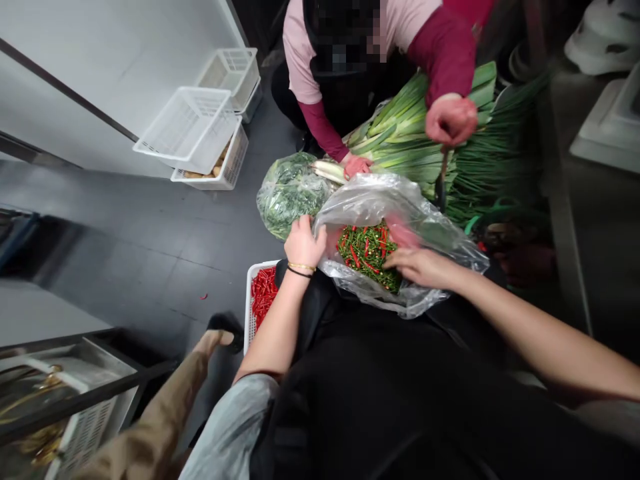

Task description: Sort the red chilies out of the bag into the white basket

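A clear plastic bag lies open in front of me, holding red chillies with green stems. My left hand is closed at the bag's left edge, fingers curled and partly hidden. From the right, my right hand reaches into the bag's mouth with its fingers stretched out, tips touching the chillies. Beside my left forearm stands a white basket of red chillies without stems.
Opposite, a co-worker crouches over leeks, a knife in one hand. Bagged greens lie left of my bag. White crates stand by the wall. Another person's leg is at lower left, near a metal rack.
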`<state>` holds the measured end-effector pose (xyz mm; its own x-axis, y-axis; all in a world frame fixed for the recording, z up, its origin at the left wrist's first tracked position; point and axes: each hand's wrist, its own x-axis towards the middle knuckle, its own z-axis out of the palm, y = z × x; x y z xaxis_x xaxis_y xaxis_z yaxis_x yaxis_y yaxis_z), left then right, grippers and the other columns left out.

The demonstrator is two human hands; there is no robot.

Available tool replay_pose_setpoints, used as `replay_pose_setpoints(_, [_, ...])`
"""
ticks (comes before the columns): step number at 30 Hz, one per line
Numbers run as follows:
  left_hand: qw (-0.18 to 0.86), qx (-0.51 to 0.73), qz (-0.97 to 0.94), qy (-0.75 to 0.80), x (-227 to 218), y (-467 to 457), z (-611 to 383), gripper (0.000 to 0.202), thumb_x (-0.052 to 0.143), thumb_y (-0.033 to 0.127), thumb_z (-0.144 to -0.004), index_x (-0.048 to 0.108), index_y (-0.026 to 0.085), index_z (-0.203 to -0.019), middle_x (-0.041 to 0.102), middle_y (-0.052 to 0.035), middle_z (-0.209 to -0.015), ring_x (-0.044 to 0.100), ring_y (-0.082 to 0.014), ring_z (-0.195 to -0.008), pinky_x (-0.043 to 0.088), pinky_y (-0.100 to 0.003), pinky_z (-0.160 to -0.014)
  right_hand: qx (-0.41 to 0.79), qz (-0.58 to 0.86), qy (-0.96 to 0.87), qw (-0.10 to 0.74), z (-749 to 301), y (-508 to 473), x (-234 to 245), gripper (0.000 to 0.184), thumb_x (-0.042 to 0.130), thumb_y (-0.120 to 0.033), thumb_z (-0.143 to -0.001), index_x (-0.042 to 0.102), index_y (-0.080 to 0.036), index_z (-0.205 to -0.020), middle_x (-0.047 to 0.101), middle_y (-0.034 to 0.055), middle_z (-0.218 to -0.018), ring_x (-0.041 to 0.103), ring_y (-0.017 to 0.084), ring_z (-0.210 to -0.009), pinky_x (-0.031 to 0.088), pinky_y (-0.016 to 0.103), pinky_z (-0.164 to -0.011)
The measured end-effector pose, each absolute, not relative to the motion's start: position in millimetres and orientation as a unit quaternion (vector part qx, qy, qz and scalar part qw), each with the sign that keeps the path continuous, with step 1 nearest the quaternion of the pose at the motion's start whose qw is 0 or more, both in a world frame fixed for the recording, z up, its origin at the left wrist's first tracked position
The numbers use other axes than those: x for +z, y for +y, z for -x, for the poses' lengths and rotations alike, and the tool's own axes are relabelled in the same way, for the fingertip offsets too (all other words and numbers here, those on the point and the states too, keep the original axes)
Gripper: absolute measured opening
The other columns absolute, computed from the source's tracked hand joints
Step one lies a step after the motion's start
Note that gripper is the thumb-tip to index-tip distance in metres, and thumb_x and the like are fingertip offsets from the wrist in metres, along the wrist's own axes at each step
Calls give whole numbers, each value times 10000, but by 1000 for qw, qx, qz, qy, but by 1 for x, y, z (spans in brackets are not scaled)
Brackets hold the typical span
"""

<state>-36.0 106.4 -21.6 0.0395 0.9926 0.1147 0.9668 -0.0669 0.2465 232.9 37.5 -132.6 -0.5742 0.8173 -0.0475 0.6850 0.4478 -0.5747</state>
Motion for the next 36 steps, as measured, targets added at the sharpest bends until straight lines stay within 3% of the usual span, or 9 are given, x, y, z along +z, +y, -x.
replay_pose_setpoints(3, [33, 150, -826, 542, -20, 80, 8, 480, 502, 375, -895, 536, 136, -1310, 551, -175, -1305, 500, -289, -1246, 411, -399, -1030, 245, 632, -730, 89, -219, 78, -129, 422, 381, -396, -965, 708, -167, -1101, 717, 145, -1068, 667, 265, -992, 481, 366, -876])
replay_pose_setpoints(6, [162, -42, -915, 367, -47, 52, -6, 328, 587, 330, -848, 662, 214, -1144, 646, -115, -1169, 590, -258, -1121, 454, -359, -977, 263, 695, -669, -14, -199, 111, -142, 489, 473, -497, -920, 711, -86, -1036, 692, 235, -1082, 664, 320, -984, 491, 385, -792])
replay_pose_setpoints(10, [279, -259, -874, 302, -90, 27, 9, 128, 608, 311, -838, 725, 258, -833, 715, -56, -879, 670, -209, -841, 488, -275, -747, 330, 660, -674, 4, -204, 121, -171, 240, 623, -371, -830, 692, -143, -812, 720, 105, -842, 668, 213, -788, 476, 286, -671])
replay_pose_setpoints(14, [321, -169, -870, 334, -95, 31, 23, 108, 640, 313, -808, 733, 259, -814, 720, -44, -827, 667, -190, -748, 460, -256, -666, 487, 635, -581, 149, -233, 105, -181, 176, 675, -338, -779, 607, -178, -751, 574, -37, -518, 555, 113, -495, 434, 224, -510])
replay_pose_setpoints(18, [337, -45, -831, 440, -93, 62, 0, 154, 630, 337, -825, 712, 207, -814, 708, -44, -788, 653, -173, -743, 472, -257, -696, 651, 553, -432, 289, -234, 86, -164, 303, 790, -297, -685, 586, -174, -871, 601, -36, -546, 550, 98, -441, 465, 217, -459])
replay_pose_setpoints(24, [639, 108, -556, 521, -117, 95, -42, 237, 646, 284, -848, 560, 130, -1007, 660, -13, -661, 620, -115, -559, 517, -253, -593, 718, 467, -339, 389, -212, 74, -148, 375, 851, -337, -614, 574, -168, -802, 671, 14, -655, 662, 133, -592, 575, 266, -595])
replay_pose_setpoints(29, [740, 79, -465, 479, -122, 82, -24, 432, 764, 289, -759, 491, 144, -1061, 670, -17, -596, 637, -146, -483, 504, -235, -498, 594, 524, -505, 343, -208, 58, -154, 390, 678, -553, -770, 597, -173, -730, 632, 25, -619, 607, 142, -569, 516, 288, -588])
replay_pose_setpoints(33, [790, 27, -382, 478, -125, 61, -18, 291, 707, 299, -792, 496, 142, -918, 677, -40, -598, 655, -160, -491, 497, -219, -471, 285, 578, -729, 230, -187, 39, -153, 315, 444, -355, -947, 635, -154, -798, 669, 121, -861, 624, 218, -805, 471, 327, -739])
replay_pose_setpoints(36, [803, 24, -357, 477, -123, 55, -21, 221, 656, 268, -792, 514, 142, -904, 671, -51, -585, 645, -171, -472, 474, -215, -444, 181, 608, -761, 134, -187, 42, -152, 326, 377, -289, -976, 648, -109, -995, 655, 184, -1042, 622, 262, -921, 450, 336, -759])
